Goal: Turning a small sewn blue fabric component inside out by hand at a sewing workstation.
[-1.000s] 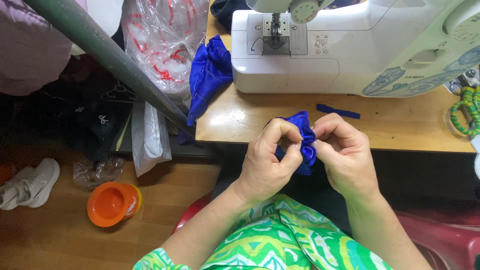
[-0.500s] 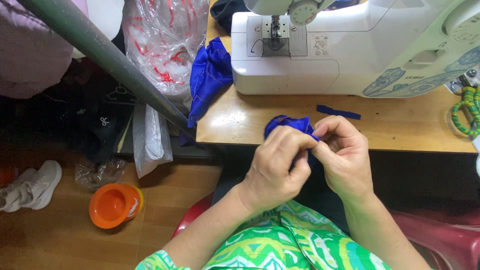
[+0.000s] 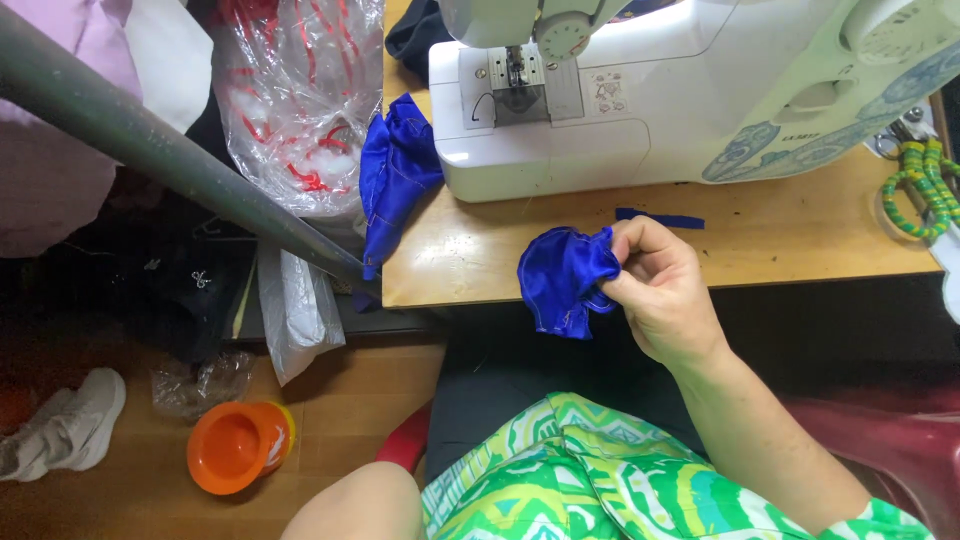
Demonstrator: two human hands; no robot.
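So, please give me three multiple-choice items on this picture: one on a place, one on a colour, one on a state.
1. Where does the orange cup stand?
A. on the floor
B. on the wooden table
C. on the sewing machine

2. What colour is the small fabric piece?
A. red
B. blue
C. white

3. How is this piece held?
A. by both hands
B. by no hand, flat on the table
C. by the right hand alone

Answers:
1 A, it sits on the floor near a grey shoe.
2 B, it is plainly blue.
3 C, only the right hand pinches it; the left hand is out of view.
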